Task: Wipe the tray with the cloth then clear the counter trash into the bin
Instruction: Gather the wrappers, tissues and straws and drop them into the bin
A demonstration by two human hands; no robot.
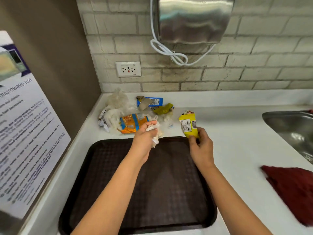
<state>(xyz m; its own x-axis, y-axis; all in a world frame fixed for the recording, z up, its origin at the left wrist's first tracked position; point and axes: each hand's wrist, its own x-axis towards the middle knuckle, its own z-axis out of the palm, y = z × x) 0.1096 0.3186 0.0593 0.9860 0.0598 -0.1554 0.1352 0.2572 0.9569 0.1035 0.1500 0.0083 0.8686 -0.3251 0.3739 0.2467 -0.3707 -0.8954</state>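
Left hand (147, 133) clenched on crumpled paper (155, 133); right hand (200, 146) pinches yellow wrapper (188, 123) by its bottom edge. Loose grip, so either could drop onto the tray (105, 167). Trash pile (128, 112) at 11 o'clock; cloth (291, 185) at 3. White bench (237, 133), brick wall, sink (291, 126) at 2. Bin unseen.

Bright even overhead light; glare on steel dispenser (193, 19); edges bowed; red cloth (293, 190) motion-blurred.
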